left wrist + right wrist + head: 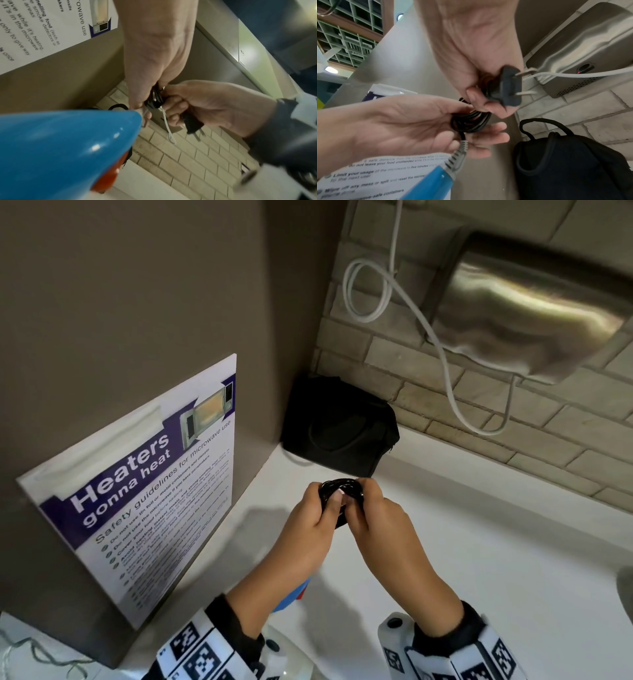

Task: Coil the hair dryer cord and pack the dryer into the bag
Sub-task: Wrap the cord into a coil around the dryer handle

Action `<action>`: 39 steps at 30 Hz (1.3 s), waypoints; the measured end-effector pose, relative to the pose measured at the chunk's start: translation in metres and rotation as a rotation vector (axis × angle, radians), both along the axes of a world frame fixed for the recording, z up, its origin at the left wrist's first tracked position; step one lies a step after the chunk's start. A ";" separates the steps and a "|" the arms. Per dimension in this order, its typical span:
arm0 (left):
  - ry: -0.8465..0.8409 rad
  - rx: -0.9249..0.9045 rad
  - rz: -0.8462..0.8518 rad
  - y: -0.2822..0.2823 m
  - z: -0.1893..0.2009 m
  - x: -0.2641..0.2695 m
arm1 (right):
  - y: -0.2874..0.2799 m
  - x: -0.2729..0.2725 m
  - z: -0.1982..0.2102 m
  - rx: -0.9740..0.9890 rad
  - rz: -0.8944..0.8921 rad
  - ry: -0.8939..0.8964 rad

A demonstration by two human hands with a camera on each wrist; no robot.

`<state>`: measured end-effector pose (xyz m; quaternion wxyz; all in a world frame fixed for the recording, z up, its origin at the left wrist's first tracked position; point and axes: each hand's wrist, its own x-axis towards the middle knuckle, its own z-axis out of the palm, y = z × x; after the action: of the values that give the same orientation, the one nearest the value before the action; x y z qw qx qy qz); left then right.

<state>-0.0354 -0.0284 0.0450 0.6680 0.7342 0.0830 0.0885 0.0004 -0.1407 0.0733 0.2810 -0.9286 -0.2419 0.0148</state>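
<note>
A black cord coil [342,486] is held between both hands above the white counter [479,542]. My left hand [329,503] grips the coil [471,121], thumb on top and fingers underneath. My right hand [359,498] pinches the black two-pin plug [506,86] at the coil's upper edge. From the coil the cord runs down through a grey strain relief [458,152] into the blue hair dryer [60,148], which sits below my left wrist and only peeks out [294,594] in the head view. The black bag [339,426] stands in the corner just beyond my hands.
A microwave safety poster [144,491] leans against the brown wall on the left. A steel hand dryer [534,313] with a looping white cable [445,361] hangs on the brick wall at right. The counter stretches to the right of my hands.
</note>
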 end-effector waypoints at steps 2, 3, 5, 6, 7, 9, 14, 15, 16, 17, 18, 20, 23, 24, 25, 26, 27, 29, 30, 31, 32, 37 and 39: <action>0.029 0.030 -0.065 0.005 -0.002 0.000 | -0.004 0.003 -0.003 -0.042 0.037 -0.034; 0.041 0.004 -0.105 0.008 -0.003 -0.002 | -0.007 0.004 -0.003 -0.062 0.069 -0.051; 0.050 -0.113 -0.124 0.014 -0.005 -0.003 | -0.013 0.007 -0.002 -0.072 0.148 -0.050; 0.050 -0.207 -0.091 0.015 -0.004 -0.002 | -0.016 0.008 -0.002 -0.074 0.186 -0.054; 0.049 -0.303 -0.042 0.015 -0.004 -0.001 | -0.019 0.009 -0.002 -0.076 0.210 -0.072; 0.040 -0.378 0.067 0.015 -0.004 0.004 | -0.023 0.009 -0.005 -0.045 0.220 -0.129; 0.010 -0.255 0.142 0.015 0.006 0.003 | -0.026 0.002 -0.018 0.045 0.172 -0.267; -0.008 -0.259 0.131 0.014 0.009 0.002 | -0.026 0.003 -0.021 0.030 0.147 -0.315; -0.026 -0.230 0.133 0.013 0.011 0.002 | -0.027 0.006 -0.024 0.011 0.124 -0.358; -0.038 -0.185 0.139 0.011 0.010 0.001 | -0.027 0.008 -0.026 -0.018 0.101 -0.398; -0.046 -0.147 0.137 0.010 0.009 0.001 | -0.027 0.011 -0.028 -0.063 0.073 -0.441; -0.039 -0.110 0.126 0.007 0.006 0.001 | -0.025 0.013 -0.030 -0.135 -0.005 -0.449; -0.030 -0.098 0.094 0.005 0.004 0.000 | -0.020 0.020 -0.031 0.019 -0.058 -0.253; -0.029 -0.096 0.087 0.004 0.004 0.001 | -0.019 0.022 -0.031 0.149 -0.067 -0.125; -0.030 -0.096 0.083 0.004 0.003 0.001 | -0.018 0.022 -0.029 0.300 -0.082 0.018; -0.033 -0.093 0.081 0.004 0.002 0.001 | -0.017 0.022 -0.027 0.454 -0.099 0.158; -0.036 -0.091 0.079 0.004 0.001 0.002 | -0.016 0.020 -0.025 0.586 -0.106 0.274; -0.033 -0.081 0.066 0.003 0.001 0.001 | -0.013 0.016 -0.025 0.753 -0.078 0.409; -0.025 -0.073 0.060 0.001 0.001 0.001 | -0.012 0.015 -0.026 0.809 -0.061 0.443; -0.014 -0.068 0.055 -0.001 0.001 0.000 | -0.011 0.014 -0.027 0.854 -0.055 0.461; -0.005 -0.064 0.054 -0.002 0.001 0.000 | -0.011 0.014 -0.027 0.891 -0.059 0.470; -0.021 -0.018 0.092 -0.010 -0.001 -0.001 | -0.006 0.013 -0.031 0.999 -0.139 0.458; -0.030 0.011 0.110 -0.011 -0.002 -0.001 | -0.002 0.009 -0.030 1.036 -0.143 0.493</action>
<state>-0.0368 -0.0390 0.0431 0.6591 0.7309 0.1129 0.1366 0.0096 -0.1424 0.0436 0.7474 -0.6530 -0.0818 0.0911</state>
